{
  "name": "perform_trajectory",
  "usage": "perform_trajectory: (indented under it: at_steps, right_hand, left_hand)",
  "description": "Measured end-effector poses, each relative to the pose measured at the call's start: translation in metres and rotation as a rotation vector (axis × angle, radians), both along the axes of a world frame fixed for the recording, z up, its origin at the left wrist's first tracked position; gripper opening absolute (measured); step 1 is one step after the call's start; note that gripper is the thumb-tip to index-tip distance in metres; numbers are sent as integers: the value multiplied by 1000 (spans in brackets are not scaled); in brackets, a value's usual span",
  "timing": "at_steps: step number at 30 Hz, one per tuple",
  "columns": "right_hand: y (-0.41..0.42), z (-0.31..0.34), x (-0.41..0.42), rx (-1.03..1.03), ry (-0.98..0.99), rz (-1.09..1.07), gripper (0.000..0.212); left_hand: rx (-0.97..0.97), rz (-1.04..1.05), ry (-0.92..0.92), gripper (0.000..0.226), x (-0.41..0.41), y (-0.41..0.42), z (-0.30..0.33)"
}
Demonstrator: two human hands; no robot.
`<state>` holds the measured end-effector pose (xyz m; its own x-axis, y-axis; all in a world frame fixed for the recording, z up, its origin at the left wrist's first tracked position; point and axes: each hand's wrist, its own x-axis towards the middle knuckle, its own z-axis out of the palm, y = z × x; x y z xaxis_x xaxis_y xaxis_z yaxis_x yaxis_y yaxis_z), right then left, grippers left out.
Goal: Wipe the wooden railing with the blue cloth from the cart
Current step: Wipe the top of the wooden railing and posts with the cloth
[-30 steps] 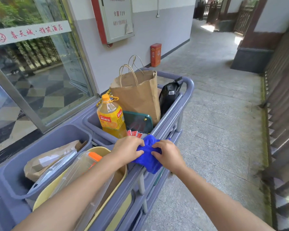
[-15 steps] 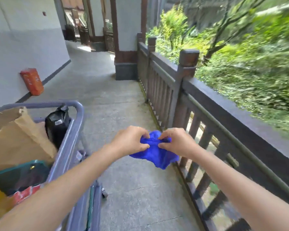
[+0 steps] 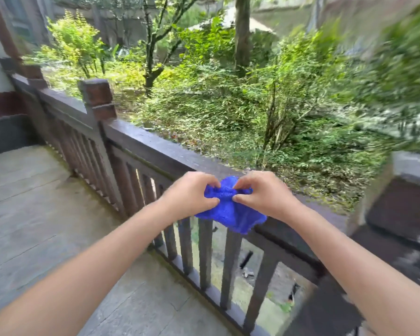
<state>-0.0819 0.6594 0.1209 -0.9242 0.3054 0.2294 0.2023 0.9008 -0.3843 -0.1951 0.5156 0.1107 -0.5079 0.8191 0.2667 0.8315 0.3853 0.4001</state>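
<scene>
Two bare forearms are seen reaching forward from the bottom edge. One blue cloth [image 3: 230,212] is held bunched between two hands: its upper edge is pinched on the left side by the left hand [image 3: 192,196] and on the right side by the right hand [image 3: 262,195], thumb and fingers of each closed on the fabric. The cloth hangs in front of the top rail of the wooden railing [image 3: 141,146]; whether it touches the rail cannot be told. Dark upright balusters are set below the rail, and a stone-paved floor [image 3: 34,214] lies on the near side. Farther along the railing, one square post [image 3: 96,98] is clearly seen, with more posts blurred beyond it. Beyond the railing, green shrubs and several tree trunks [image 3: 240,32] are seen, blurred toward the right.
</scene>
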Motion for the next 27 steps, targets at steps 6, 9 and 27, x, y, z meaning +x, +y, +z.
perform_trajectory:
  at_steps: [6,9,27]
  right_hand:
    - [77,6,82,47,-10,-203,26]
    - [103,4,102,83,-34,-288,26]
    - [132,-76,61,33,-268,-752,26]
  left_hand:
    - [84,-215,24,28,57,101,1]
    - [72,-304,56,28,71,138,-1]
    - [-127,-572,26,29,18,231,-78]
